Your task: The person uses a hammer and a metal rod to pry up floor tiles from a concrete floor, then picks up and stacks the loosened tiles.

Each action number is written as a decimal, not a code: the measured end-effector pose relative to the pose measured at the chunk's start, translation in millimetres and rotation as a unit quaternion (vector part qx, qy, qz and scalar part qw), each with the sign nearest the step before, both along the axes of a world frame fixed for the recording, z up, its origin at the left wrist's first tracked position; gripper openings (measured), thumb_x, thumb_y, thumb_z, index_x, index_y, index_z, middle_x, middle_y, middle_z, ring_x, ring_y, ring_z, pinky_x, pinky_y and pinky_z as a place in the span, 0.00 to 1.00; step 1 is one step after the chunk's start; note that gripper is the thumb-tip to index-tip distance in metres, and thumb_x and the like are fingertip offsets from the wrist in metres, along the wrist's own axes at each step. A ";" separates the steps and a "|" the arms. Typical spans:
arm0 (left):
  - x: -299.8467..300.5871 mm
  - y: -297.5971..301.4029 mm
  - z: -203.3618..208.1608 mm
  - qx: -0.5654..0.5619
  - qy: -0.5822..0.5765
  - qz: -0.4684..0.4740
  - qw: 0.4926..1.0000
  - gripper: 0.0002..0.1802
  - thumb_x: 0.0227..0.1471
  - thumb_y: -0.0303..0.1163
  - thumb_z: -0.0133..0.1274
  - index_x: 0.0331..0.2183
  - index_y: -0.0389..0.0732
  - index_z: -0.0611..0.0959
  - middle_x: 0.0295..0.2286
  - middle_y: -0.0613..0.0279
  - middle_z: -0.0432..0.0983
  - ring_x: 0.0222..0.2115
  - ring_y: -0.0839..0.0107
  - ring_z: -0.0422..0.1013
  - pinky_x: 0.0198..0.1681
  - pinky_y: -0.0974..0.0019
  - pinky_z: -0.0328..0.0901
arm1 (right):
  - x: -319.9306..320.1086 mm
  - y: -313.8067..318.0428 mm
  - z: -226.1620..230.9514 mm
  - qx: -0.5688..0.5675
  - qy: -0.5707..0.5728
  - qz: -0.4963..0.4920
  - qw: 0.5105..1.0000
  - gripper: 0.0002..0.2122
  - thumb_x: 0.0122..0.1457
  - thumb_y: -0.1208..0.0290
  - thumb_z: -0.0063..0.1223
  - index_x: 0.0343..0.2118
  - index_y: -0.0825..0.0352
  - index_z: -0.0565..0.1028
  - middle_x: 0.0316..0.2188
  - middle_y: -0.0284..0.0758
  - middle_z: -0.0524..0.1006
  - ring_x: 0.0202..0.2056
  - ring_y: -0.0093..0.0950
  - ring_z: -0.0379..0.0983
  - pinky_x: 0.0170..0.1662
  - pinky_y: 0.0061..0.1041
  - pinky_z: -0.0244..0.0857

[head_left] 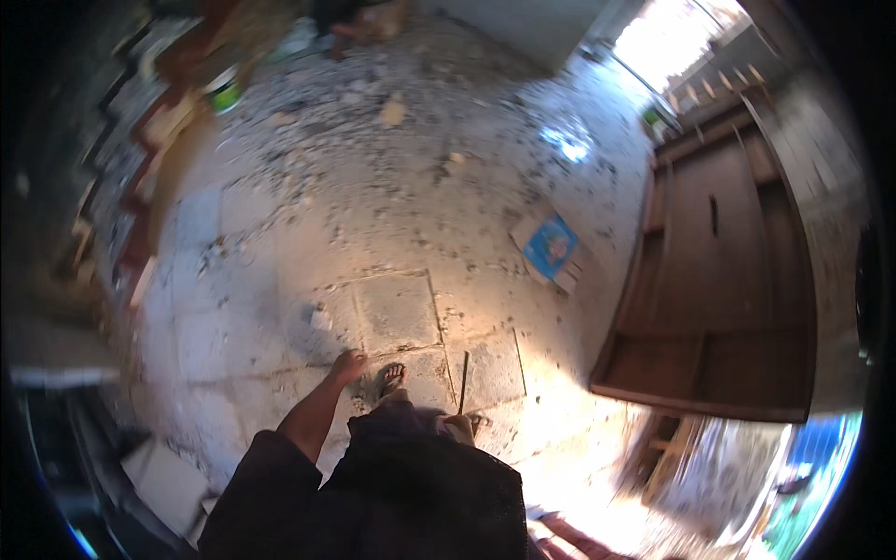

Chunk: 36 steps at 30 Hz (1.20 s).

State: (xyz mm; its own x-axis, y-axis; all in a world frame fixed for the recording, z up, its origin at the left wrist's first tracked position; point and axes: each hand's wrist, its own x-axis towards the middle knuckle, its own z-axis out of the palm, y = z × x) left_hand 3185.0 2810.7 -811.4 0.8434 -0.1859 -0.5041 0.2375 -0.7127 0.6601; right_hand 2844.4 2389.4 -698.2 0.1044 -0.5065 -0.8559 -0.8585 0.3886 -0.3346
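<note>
My left hand (350, 366) hangs over the tiled floor beside my sandalled foot (393, 375). Its fingers are blurred and look loosely bent, with nothing visible in them. My right hand (458, 428), partly hidden by my dark clothing, is closed around a thin dark rod (465, 381). The rod sticks up and away from the hand over a floor slab; its lower end is hidden. A small pale chunk (321, 318) lies on the floor just beyond my left hand.
Rubble litters the dusty floor (355, 196). A brown wooden cabinet (714, 271) stands at right. A flat piece with a blue picture (551, 246) lies nearer the middle. Stepped edging (140, 187) and a white-green bucket (223, 91) are at left. Another person (347, 26) is at the far end.
</note>
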 end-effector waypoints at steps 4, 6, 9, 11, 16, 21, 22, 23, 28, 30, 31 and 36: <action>4.7 -19.7 18.9 0.002 0.088 -0.047 0.995 0.22 0.52 0.45 0.56 0.42 0.38 0.83 0.42 0.51 0.79 0.44 0.55 0.75 0.48 0.57 0.68 | -7.2 28.4 24.5 -0.053 -0.042 0.095 0.993 0.12 0.58 0.70 0.47 0.41 0.71 0.75 0.29 0.39 0.78 0.28 0.31 0.76 0.29 0.33 0.73; 9.2 -28.7 22.0 0.010 0.099 -0.063 0.993 0.23 0.52 0.44 0.57 0.44 0.38 0.82 0.43 0.50 0.78 0.45 0.56 0.74 0.48 0.57 0.67 | -35.6 23.1 -15.8 -0.077 -0.054 0.201 0.975 0.07 0.57 0.71 0.49 0.31 0.68 0.75 0.26 0.37 0.75 0.28 0.28 0.76 0.28 0.31 0.73; 8.9 -25.6 9.8 0.014 0.042 -0.138 0.989 0.23 0.53 0.44 0.55 0.45 0.39 0.82 0.43 0.51 0.78 0.45 0.56 0.74 0.48 0.57 0.67 | -35.3 26.1 -45.0 -0.008 -0.060 0.022 0.998 0.07 0.58 0.69 0.51 0.30 0.66 0.77 0.28 0.36 0.76 0.30 0.29 0.77 0.29 0.32 0.74; 5.1 -22.2 12.8 0.024 0.046 -0.138 0.989 0.22 0.53 0.43 0.55 0.45 0.39 0.82 0.44 0.51 0.78 0.45 0.56 0.74 0.48 0.58 0.67 | -23.5 37.4 -36.2 0.010 -0.089 -0.083 0.992 0.13 0.59 0.64 0.52 0.40 0.68 0.76 0.33 0.39 0.78 0.33 0.30 0.78 0.31 0.33 0.74; 3.3 -41.1 7.2 0.008 0.058 -0.148 0.987 0.21 0.53 0.40 0.54 0.45 0.36 0.81 0.41 0.51 0.79 0.42 0.57 0.75 0.46 0.60 0.68 | -37.3 7.9 -48.4 -0.010 -0.086 -0.079 0.993 0.18 0.60 0.60 0.51 0.47 0.69 0.73 0.36 0.40 0.79 0.35 0.32 0.78 0.34 0.33 0.73; -17.9 -67.9 37.1 -0.022 0.095 -0.127 0.987 0.20 0.53 0.38 0.54 0.43 0.33 0.81 0.37 0.51 0.80 0.40 0.61 0.76 0.44 0.61 0.68 | -67.0 -8.0 -61.3 0.007 -0.107 -0.156 0.982 0.18 0.60 0.61 0.51 0.48 0.68 0.73 0.36 0.38 0.79 0.35 0.30 0.78 0.34 0.32 0.73; -22.0 -72.5 38.0 -0.018 0.091 -0.141 0.986 0.20 0.53 0.38 0.54 0.43 0.32 0.81 0.38 0.51 0.80 0.41 0.62 0.76 0.44 0.62 0.68 | -75.6 -8.8 -64.1 0.011 -0.108 -0.166 0.980 0.17 0.60 0.62 0.51 0.47 0.68 0.73 0.36 0.38 0.79 0.35 0.30 0.78 0.35 0.33 0.73; -25.6 -77.0 38.7 -0.015 0.086 -0.155 0.984 0.20 0.53 0.38 0.55 0.43 0.32 0.81 0.38 0.51 0.80 0.41 0.62 0.76 0.44 0.63 0.68 | -83.6 -11.0 -67.1 0.010 -0.106 -0.170 0.980 0.17 0.60 0.62 0.51 0.47 0.68 0.73 0.36 0.38 0.79 0.34 0.31 0.78 0.35 0.33 0.73; -30.1 -84.8 25.0 -0.010 0.052 -0.206 0.977 0.21 0.54 0.37 0.55 0.45 0.32 0.81 0.41 0.51 0.79 0.41 0.64 0.76 0.44 0.65 0.69 | -112.9 -9.9 -74.1 0.027 -0.079 -0.226 0.970 0.17 0.60 0.63 0.50 0.48 0.69 0.72 0.36 0.40 0.79 0.35 0.32 0.78 0.37 0.36 0.73; -34.3 -98.2 35.0 0.002 0.122 -0.185 0.975 0.21 0.55 0.36 0.54 0.46 0.32 0.80 0.42 0.51 0.79 0.41 0.63 0.76 0.45 0.64 0.69 | -132.4 -1.1 -76.5 0.038 -0.065 -0.257 0.964 0.17 0.60 0.62 0.50 0.48 0.69 0.72 0.37 0.40 0.79 0.36 0.32 0.78 0.38 0.37 0.73; -32.3 -105.3 39.8 0.014 0.134 -0.190 0.973 0.21 0.55 0.37 0.54 0.46 0.32 0.80 0.42 0.51 0.79 0.41 0.62 0.76 0.45 0.64 0.69 | -137.2 1.8 -77.3 0.041 -0.059 -0.265 0.962 0.18 0.61 0.62 0.49 0.48 0.69 0.72 0.37 0.40 0.79 0.36 0.33 0.78 0.38 0.37 0.73; 2.5 -137.7 30.3 0.050 0.164 -0.245 0.954 0.23 0.55 0.38 0.54 0.48 0.34 0.79 0.42 0.50 0.79 0.41 0.61 0.76 0.45 0.62 0.69 | -142.0 24.5 -72.3 0.036 -0.036 -0.338 0.940 0.18 0.61 0.62 0.50 0.49 0.68 0.71 0.37 0.41 0.79 0.37 0.33 0.77 0.39 0.37 0.73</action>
State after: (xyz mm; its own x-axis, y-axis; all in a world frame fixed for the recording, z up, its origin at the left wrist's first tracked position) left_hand 3187.4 2673.1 -781.2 0.4613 -0.4541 -0.7622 0.0429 -0.8467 0.5304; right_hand 2702.4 2413.9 -770.5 -0.1612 -0.4189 -0.8936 -0.3837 0.8608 -0.3343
